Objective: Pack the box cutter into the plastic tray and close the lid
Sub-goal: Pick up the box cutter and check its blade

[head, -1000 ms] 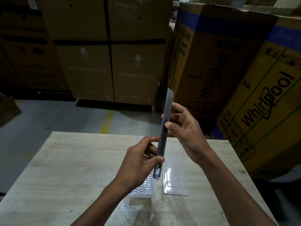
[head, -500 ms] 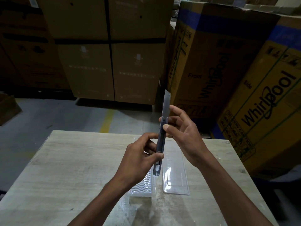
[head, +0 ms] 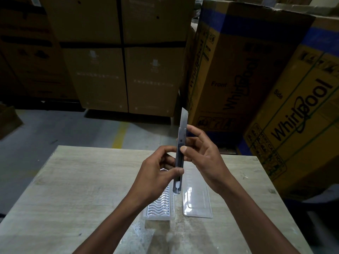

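I hold a slim grey box cutter (head: 180,149) upright above the table, its blade (head: 184,117) extended past the handle's top. My left hand (head: 157,173) pinches the lower handle between thumb and fingers. My right hand (head: 200,153) grips the upper handle, thumb resting on the slider. Below them lies the open plastic tray: its white ribbed base (head: 159,208) on the left and the clear lid (head: 197,200) flat on the right. The tray's far end is hidden behind my hands.
The pale wooden table (head: 82,189) ends at a far edge just beyond my hands. Large cardboard appliance boxes (head: 266,88) stand close to the right and stacked brown cartons (head: 124,61) behind. A grey floor with a yellow line (head: 120,132) lies beyond.
The blade sticks out less than a second ago; it has slid down into the handle. Both hands keep their hold and have barely shifted.
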A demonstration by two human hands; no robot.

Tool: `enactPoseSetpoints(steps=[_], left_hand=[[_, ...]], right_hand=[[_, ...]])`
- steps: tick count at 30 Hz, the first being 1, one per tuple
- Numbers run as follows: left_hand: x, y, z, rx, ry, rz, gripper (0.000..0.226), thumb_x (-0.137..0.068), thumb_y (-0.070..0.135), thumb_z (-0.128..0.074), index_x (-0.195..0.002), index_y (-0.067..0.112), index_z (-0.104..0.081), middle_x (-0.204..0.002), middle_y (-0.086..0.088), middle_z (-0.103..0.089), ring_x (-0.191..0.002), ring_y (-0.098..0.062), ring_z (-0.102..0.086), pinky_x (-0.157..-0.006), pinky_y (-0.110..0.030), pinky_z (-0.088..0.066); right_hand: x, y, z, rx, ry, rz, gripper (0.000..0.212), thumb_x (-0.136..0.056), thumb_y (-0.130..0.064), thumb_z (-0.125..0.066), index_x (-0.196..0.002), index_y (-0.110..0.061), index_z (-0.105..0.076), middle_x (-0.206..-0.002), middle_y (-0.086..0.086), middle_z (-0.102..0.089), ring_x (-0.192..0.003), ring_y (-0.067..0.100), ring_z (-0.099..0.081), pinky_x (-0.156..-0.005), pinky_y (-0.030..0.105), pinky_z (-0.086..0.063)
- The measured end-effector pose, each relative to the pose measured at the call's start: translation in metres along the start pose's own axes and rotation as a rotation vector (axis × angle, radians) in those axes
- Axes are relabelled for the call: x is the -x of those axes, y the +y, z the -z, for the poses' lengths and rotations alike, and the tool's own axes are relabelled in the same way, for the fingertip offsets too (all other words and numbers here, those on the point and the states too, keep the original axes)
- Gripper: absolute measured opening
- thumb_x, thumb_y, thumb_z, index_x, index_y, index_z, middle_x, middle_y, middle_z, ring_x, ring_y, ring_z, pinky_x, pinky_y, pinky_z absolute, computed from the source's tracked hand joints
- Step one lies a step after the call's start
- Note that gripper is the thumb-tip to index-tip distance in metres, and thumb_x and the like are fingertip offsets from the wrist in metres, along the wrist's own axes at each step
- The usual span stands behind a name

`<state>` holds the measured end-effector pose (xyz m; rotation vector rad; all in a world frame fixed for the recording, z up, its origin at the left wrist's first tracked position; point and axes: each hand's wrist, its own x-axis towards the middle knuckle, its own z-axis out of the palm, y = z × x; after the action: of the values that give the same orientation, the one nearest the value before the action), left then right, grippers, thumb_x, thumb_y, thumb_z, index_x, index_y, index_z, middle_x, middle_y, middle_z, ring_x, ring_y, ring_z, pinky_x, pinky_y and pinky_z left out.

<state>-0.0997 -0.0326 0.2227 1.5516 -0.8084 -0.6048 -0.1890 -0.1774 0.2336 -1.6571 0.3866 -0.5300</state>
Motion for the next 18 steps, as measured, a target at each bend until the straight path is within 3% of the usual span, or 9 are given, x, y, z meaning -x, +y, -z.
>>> enactPoseSetpoints(steps=[6, 13, 18], left_hand=[[-0.002, -0.003, 0.002, 0.051, -0.002, 0.006, 0.045, -0.082, 0.001, -0.075, -0.116, 0.028, -0.062, -0.081, -0.005, -0.072, -0.079, -0.024, -0.072, -0.082, -0.050, -0.061], [-0.006, -0.004, 0.003, 0.083, 0.006, -0.001, 0.039, -0.085, 0.011, -0.074, -0.119, 0.026, -0.061, -0.085, -0.008, -0.072, -0.085, -0.022, -0.073, -0.085, -0.047, -0.061], [-0.005, -0.002, 0.002, 0.145, 0.066, 0.000, 0.022, -0.099, 0.022, -0.055, -0.120, 0.022, -0.063, -0.094, -0.007, -0.075, -0.089, -0.021, -0.075, -0.083, -0.044, -0.063]], right_hand=[[0.004, 0.002, -0.003, -0.043, -0.001, -0.021, 0.057, -0.094, -0.003, -0.065, -0.134, -0.041, -0.052, -0.121, 0.008, -0.065, -0.109, 0.017, -0.069, -0.086, 0.035, -0.060], [0.011, 0.005, -0.007, -0.059, -0.004, -0.077, 0.058, -0.093, -0.004, -0.066, -0.143, -0.027, -0.048, -0.113, -0.001, -0.067, -0.105, 0.012, -0.071, -0.084, 0.031, -0.060], [0.014, 0.009, -0.010, -0.041, -0.019, -0.104, 0.057, -0.094, -0.007, -0.067, -0.143, -0.027, -0.047, -0.117, 0.000, -0.069, -0.108, 0.013, -0.071, -0.086, 0.032, -0.061]])
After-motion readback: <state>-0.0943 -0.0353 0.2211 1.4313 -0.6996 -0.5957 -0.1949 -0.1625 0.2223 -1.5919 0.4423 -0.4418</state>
